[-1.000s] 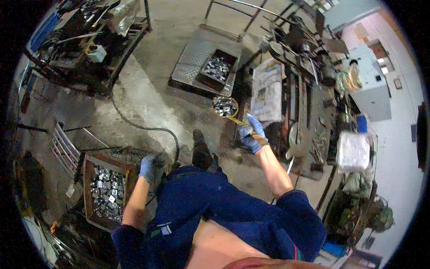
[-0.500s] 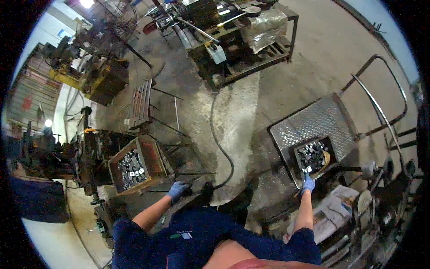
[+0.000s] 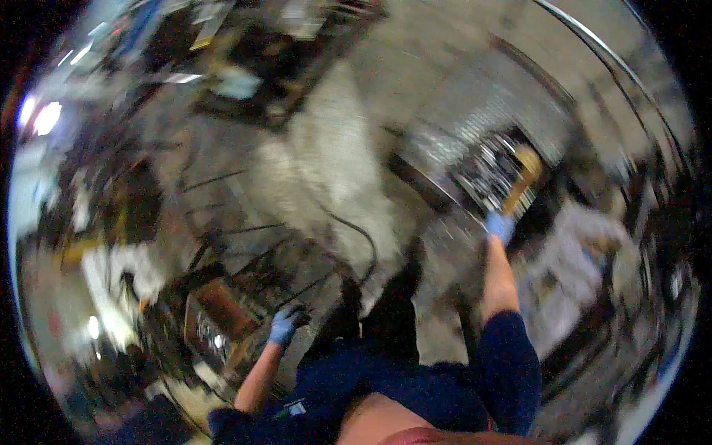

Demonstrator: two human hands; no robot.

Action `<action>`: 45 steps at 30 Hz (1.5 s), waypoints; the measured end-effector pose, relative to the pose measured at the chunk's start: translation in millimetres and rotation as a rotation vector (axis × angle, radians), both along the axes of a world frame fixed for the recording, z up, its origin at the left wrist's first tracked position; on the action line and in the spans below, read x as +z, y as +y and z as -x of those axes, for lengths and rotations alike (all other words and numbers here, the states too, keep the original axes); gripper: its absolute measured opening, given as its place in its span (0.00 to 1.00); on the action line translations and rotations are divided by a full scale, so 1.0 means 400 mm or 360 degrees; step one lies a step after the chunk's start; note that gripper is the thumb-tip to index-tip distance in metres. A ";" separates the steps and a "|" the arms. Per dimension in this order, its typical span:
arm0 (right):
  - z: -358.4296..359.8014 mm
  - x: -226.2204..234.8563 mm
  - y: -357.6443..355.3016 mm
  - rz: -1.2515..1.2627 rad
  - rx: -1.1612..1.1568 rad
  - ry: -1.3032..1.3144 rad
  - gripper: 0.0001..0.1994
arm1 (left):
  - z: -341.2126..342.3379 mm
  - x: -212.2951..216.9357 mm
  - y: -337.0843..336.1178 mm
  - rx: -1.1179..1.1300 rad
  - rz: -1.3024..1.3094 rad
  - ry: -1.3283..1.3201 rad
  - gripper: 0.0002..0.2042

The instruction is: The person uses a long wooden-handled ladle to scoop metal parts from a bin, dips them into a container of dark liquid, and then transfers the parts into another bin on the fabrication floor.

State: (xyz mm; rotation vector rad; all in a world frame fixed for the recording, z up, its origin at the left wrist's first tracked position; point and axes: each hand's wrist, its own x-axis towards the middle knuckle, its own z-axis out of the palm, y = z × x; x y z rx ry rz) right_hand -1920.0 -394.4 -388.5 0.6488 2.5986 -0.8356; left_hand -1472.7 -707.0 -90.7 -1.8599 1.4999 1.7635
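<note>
My right hand point(image 3: 500, 225), in a blue glove, reaches to the near edge of a dark bin point(image 3: 535, 199) filled with small metal pieces point(image 3: 486, 172). A tan, curved, flat-looking piece point(image 3: 527, 165) lies over the metal pieces, its narrow end close to my right fingers. Blur hides whether they grip it. My left hand point(image 3: 285, 325), gloved in blue with dark-stained fingers, hangs low beside a second box point(image 3: 226, 308). Its fingers look apart, with nothing visible in them. That box has a reddish-brown inner wall and some shiny metal pieces at its bottom.
The bin rests on a flat trolley point(image 3: 452, 111) with a tread-patterned metal deck and a tubular handle point(image 3: 593, 41). A hose point(image 3: 363, 233) curves over the floor ahead of my feet. A machine bench point(image 3: 271, 96) stands far left; grey sheeting point(image 3: 567, 274) lies at the right.
My view has swung toward the right and blurred. The trolley and bin now appear higher and nearer the middle. My right hand stays by the bin; my left remains near the other box.
</note>
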 end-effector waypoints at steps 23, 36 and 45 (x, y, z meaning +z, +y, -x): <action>-0.410 0.692 -0.306 0.2999 -0.0754 -0.1256 0.19 | -0.247 0.114 -0.102 -0.0678 0.0352 0.0346 0.12; -1.251 0.977 -0.772 0.0857 0.1444 0.0047 0.18 | -1.123 0.576 -0.195 0.0112 0.1581 0.0458 0.12; -1.384 0.748 -1.214 0.0495 0.2100 -0.0092 0.26 | -1.581 0.570 0.057 0.1763 0.1205 0.0354 0.10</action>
